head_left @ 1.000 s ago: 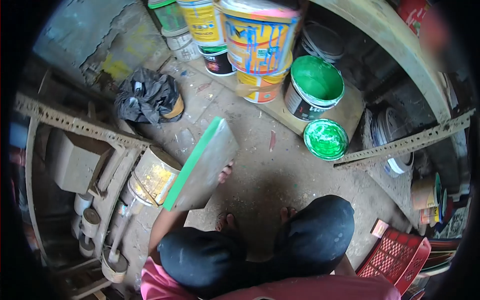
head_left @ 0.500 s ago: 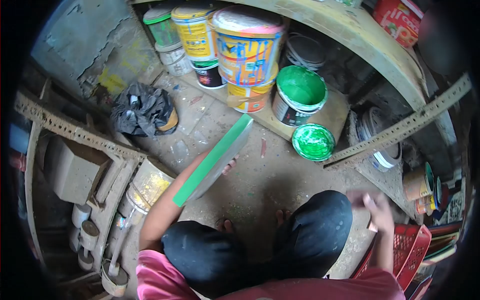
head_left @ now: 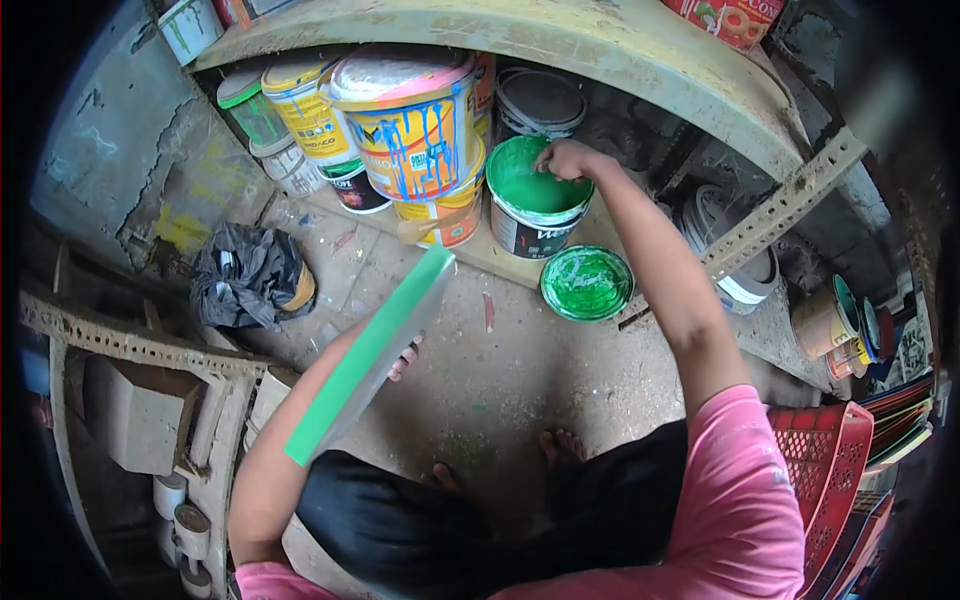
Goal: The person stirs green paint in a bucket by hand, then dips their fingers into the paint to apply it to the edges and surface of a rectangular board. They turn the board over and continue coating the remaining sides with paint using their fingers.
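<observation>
In the head view, my left hand (head_left: 405,360) grips a flat grey panel with a green edge (head_left: 370,355). The panel is tilted, its far end pointing at the buckets; only some fingertips show past its side. My right hand (head_left: 568,160) is at the mouth of an open bucket of green paint (head_left: 538,238), over its far right part. Its fingers are bent together, and whatever they hold is hidden. On the floor-level board's edge, in front of that bucket, lies a lid smeared with green paint (head_left: 587,284).
Stacked paint buckets (head_left: 410,150) stand left of the open one, under a curved shelf (head_left: 480,35). A black plastic bag (head_left: 245,275) sits on the floor at left. Perforated metal bars (head_left: 785,205) cross both sides. A red crate (head_left: 815,460) is at right.
My right hand has moved from beside my right knee forward and left to the paint bucket. The panel in my left hand appears lower and further left as the view has shifted.
</observation>
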`<state>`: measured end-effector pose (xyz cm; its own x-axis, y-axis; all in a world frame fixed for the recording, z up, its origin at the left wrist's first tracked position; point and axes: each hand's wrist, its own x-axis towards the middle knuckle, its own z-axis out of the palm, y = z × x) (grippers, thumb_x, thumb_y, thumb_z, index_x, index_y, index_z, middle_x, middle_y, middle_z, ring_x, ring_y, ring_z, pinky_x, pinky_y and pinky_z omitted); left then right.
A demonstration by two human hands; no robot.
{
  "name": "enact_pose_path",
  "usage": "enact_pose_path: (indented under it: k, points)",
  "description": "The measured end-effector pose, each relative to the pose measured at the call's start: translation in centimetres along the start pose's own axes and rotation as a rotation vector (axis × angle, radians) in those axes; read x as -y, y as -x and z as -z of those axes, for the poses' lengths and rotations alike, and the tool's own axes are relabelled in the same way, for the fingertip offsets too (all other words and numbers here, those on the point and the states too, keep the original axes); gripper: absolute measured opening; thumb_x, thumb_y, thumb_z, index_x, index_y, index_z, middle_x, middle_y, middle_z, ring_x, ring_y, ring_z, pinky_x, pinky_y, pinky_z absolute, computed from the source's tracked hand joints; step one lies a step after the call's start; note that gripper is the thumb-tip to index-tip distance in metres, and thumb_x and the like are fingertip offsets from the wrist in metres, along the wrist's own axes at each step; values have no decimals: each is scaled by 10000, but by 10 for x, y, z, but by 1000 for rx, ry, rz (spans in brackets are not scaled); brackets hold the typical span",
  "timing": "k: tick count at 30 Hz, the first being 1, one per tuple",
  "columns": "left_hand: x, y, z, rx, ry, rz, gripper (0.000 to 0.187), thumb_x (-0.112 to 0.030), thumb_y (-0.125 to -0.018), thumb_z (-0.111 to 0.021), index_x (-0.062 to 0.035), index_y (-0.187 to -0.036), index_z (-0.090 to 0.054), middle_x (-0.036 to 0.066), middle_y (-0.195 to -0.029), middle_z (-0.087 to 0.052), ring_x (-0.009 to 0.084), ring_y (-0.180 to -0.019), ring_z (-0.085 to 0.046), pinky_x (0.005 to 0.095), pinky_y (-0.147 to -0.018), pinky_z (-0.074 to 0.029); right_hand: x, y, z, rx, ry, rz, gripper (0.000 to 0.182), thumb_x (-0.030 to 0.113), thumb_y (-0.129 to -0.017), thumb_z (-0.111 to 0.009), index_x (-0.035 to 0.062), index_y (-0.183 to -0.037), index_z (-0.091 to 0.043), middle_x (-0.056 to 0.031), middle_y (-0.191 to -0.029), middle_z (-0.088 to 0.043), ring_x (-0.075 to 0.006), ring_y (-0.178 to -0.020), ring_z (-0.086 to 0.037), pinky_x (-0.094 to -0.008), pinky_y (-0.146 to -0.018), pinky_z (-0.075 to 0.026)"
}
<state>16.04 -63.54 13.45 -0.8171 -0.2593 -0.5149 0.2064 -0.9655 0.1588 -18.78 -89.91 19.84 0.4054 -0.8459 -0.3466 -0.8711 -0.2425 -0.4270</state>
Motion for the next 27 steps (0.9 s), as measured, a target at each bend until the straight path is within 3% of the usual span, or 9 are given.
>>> enact_pose_path:
  k: [2,6,7,10,12,16,18,22,27]
  points:
    - [5,-14,-4,-274,-153,-52,454,-528,-891,-437,-85,-933,-527,35,-733,-501,164,-616,-505,313,-531,-418,-18,-23,-8,-11,-120,-46,332,47,-754,-448,98,-971,-694,-83,-680,-618,-150,-486,-516,-312,-419,-411]
    - [12,-17,-24,-280,-76,-45,434,-520,-884,-457,-91,-901,-523,23,-694,-482,157,-587,-489,314,-485,-398,-4,-24,-15,89,-130,-71,266,271,-887,-534,61,-866,-696,-91,-663,-597,-140,-411,-435,-318,-438,-384]
    - [13,-17,-27,-279,-65,-66,435,-520,-882,-460,-91,-904,-523,23,-696,-482,157,-586,-488,313,-489,-398,7,-17,-10,99,-11,-82,483,481,-881,-532,23,-851,-682,-126,-644,-597,-203,-440,-480,-357,-484,-419]
    - [15,-17,-31,-273,-25,-122,438,-522,-876,-470,-89,-913,-525,22,-700,-480,158,-582,-484,310,-500,-400,35,11,-21,-200,83,220,654,583,-862,-478,-36,-755,-660,-226,-705,-622,-334,-647,-619,-436,-630,-485]
    - [15,-17,-31,-274,-9,-154,441,-523,-871,-476,-87,-918,-527,21,-702,-479,159,-580,-481,308,-507,-401,68,51,-21,-141,30,250,709,621,-854,-456,-38,-659,-629,-221,-571,-553,-350,-528,-536,-439,-569,-447]
    - [7,-11,10,372,390,-112,677,-574,-804,-521,-17,-1180,-443,87,-934,-468,219,-825,-449,370,-748,-372,95,104,-57,77,-36,242,726,642,-858,-423,-1,-605,-647,-231,-627,-566,-347,-638,-594,-433,-633,-460]
    - [2,-6,9,320,405,-107,665,-570,-799,-525,-20,-1165,-448,61,-884,-450,205,-799,-432,352,-746,-359,78,100,-105,372,-332,125,676,551,-899,-416,-98,-911,-602,-279,-869,-620,-377,-871,-618,-426,-824,-462]
    - [2,-5,30,294,371,-111,653,-525,-808,-560,-14,-1191,-426,82,-959,-463,211,-844,-462,362,-768,-379,36,102,-210,418,-33,349,179,164,-843,-519,30,-835,-638,-184,-854,-648,-325,-901,-610,-402,-793,-471]
    - [7,0,31,259,333,-158,686,-564,-801,-538,-30,-1212,-411,112,-995,-515,234,-879,-480,377,-795,-369,44,126,-211,357,-191,229,131,87,-766,-579,-32,-774,-634,-210,-700,-629,-342,-718,-650,-423,-696,-497]
